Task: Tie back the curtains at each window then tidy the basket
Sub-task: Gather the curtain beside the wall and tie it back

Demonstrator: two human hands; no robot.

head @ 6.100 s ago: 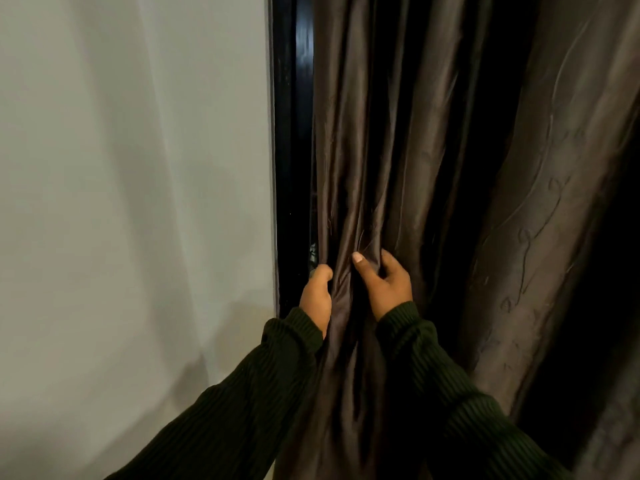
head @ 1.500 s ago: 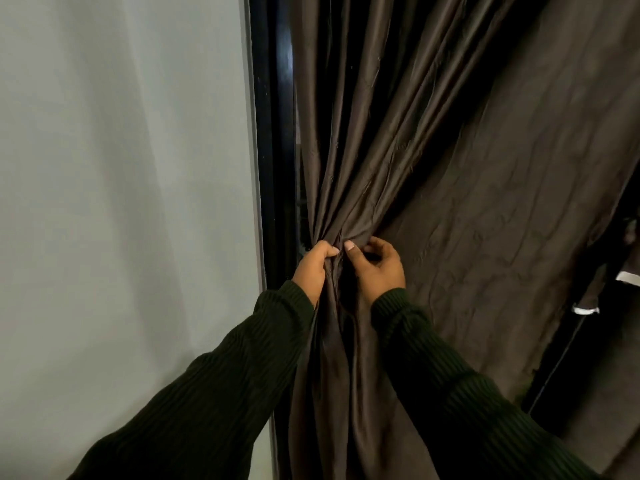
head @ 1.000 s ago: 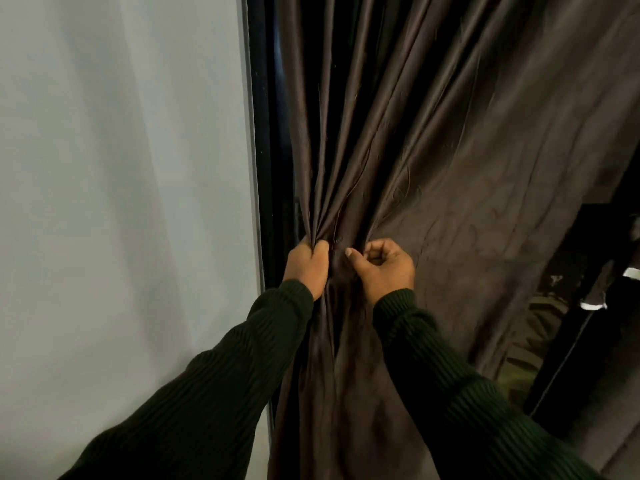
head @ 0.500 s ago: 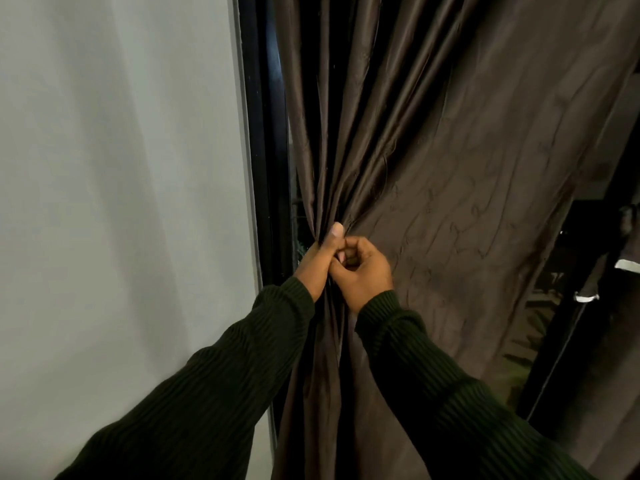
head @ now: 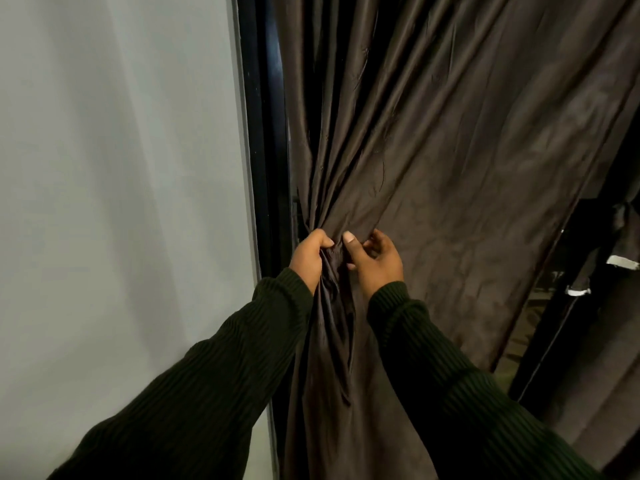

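Both hands meet on the curtain (head: 433,161) beside the black frame (head: 268,133). The left hand (head: 309,258) clutches the gathered folds in a fist; the right hand (head: 375,259), just right of it, pinches the same bunch with curled fingers. The wall (head: 121,202) lies to their left.

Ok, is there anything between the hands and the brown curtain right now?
Nothing visible. The left hand grips the gathered folds of the curtain directly, beside the dark window frame. The right hand is against the same bunch, thumb on the cloth.
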